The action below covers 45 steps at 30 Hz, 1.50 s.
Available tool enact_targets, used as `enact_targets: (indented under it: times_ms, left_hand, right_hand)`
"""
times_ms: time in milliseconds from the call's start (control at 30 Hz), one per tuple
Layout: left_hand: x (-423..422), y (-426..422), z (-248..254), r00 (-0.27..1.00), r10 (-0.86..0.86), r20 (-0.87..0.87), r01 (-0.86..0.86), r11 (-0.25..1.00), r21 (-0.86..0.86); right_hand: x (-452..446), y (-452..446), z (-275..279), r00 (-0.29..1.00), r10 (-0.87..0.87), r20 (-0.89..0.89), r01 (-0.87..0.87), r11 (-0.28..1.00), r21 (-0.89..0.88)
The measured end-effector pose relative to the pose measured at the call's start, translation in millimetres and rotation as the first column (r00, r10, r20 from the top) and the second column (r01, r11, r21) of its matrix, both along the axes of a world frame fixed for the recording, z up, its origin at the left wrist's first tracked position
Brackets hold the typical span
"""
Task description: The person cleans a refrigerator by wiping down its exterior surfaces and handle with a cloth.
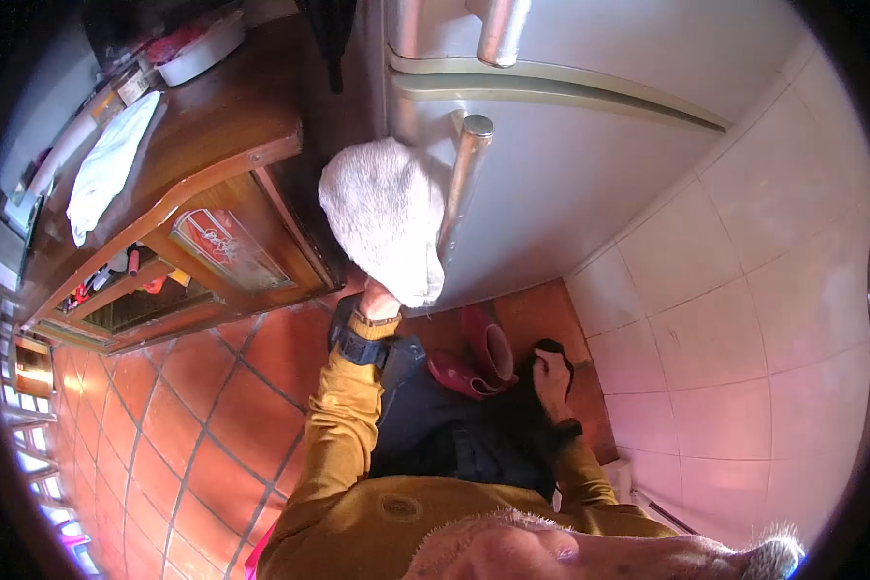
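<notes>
The left hand (379, 301), seen only at its base beyond a mustard cuff and a dark wristwatch (362, 348), was raised toward the refrigerator (551, 193). A pale, fluffy cloth (382, 217) covered the rest of it, so whether the fingers were closed on the fabric could not be told. The cloth lay in front of the lower door's left side, its right edge meeting or overlapping the long metal handle (466, 179); contact could not be confirmed. The right hand (551, 379), well apart from the left, was low, near the pink boots (496, 353) on the terracotta floor (208, 445); a dark item curved about its fingers, and its grip could not be determined. To the left stood a wooden cabinet (227, 150) with a red-and-white label (208, 237) on its front; a white towel (114, 169) and a white basin (203, 50) rested on top. A tiled wall (715, 309) bounded the right side.
</notes>
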<state>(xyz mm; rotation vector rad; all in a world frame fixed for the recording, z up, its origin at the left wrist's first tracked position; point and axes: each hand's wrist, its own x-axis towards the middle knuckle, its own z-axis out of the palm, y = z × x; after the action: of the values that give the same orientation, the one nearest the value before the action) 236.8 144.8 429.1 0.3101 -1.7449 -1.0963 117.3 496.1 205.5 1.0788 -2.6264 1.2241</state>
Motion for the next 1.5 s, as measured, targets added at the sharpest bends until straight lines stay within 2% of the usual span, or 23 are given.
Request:
enact_targets:
  times_ms: [67,200,300,367,467,567,700,767,867,1000,1067,1200,1267,1367,1500]
  left_hand:
    - [-0.4,2.3,-0.4,1.0,0.027,0.003,-0.027,1.0,-0.001]
    - [-4.4,5.5,-0.4,0.999,0.046,-0.007,-0.046,0.999,-0.003]
    - [-2.1,1.3,6.9,0.999,0.046,-0.006,-0.046,0.999,-0.002]
    - [-2.9,-4.1,12.9,0.999,0.037,-0.008,-0.037,0.999,-0.003]
    - [-1.9,-4.8,18.0,0.999,0.037,0.0,-0.037,0.999,0.001]
    - [-2.0,-0.2,15.7,0.998,0.065,0.004,-0.065,0.998,0.005]
    - [-4.3,5.0,13.8,0.996,0.089,0.004,-0.089,0.996,0.004]
    - [-3.9,-1.9,18.2,0.997,0.074,-0.01,-0.074,0.997,0.009]
    - [-3.3,-9.6,27.7,0.999,0.048,-0.014,-0.047,0.999,0.007]
    - [-6.9,-2.2,23.5,0.997,0.077,-0.015,-0.077,0.997,0.011]
    - [-7.9,0.6,23.4,0.996,0.083,-0.018,-0.083,0.996,0.017]
    - [-4.6,-4.2,30.6,0.998,0.067,-0.016,-0.066,0.998,0.012]
    - [-3.5,-8.0,36.3,0.998,0.054,-0.019,-0.054,0.998,0.01]
    - [-4.3,-0.9,37.5,0.997,0.079,-0.009,-0.079,0.997,0.009]
    - [-0.3,4.6,34.5,0.995,0.101,-0.003,-0.101,0.995,0.021]
  right_hand:
    - [-11.8,24.5,-36.7,0.988,-0.152,0.029,0.144,0.972,0.184]
    - [-17.2,36.4,-77.6,0.991,-0.132,-0.032,0.135,0.971,0.197]
    - [-15.7,27.4,-72.8,0.991,-0.04,-0.127,0.06,0.985,0.162]
    - [-13.3,28.8,-67.3,0.993,-0.057,-0.099,0.081,0.964,0.254]
    - [-9.9,31.1,-60.0,0.991,-0.136,-0.016,0.135,0.955,0.264]
    - [-10.8,27.1,-60.4,0.992,-0.128,0.017,0.122,0.973,0.198]
    - [-17.9,26.5,-77.6,0.991,-0.123,-0.055,0.134,0.957,0.259]
    - [-15.6,28.5,-77.4,0.991,-0.098,-0.086,0.112,0.978,0.176]
    - [-13.3,31.8,-72.5,0.991,-0.078,-0.107,0.096,0.981,0.17]
    - [-18.0,25.9,-69.9,0.994,-0.084,-0.07,0.096,0.975,0.198]
    - [-16.0,26.8,-76.7,0.986,-0.159,-0.05,0.167,0.96,0.226]
    - [-15.7,33.9,-83.2,0.99,-0.137,-0.042,0.143,0.968,0.208]
    - [-15.5,34.0,-81.0,0.987,-0.105,-0.118,0.12,0.985,0.125]
    - [-17.5,31.7,-79.2,0.991,-0.127,-0.034,0.131,0.972,0.196]
    - [-21.2,33.3,-83.0,0.989,-0.104,-0.106,0.12,0.979,0.162]
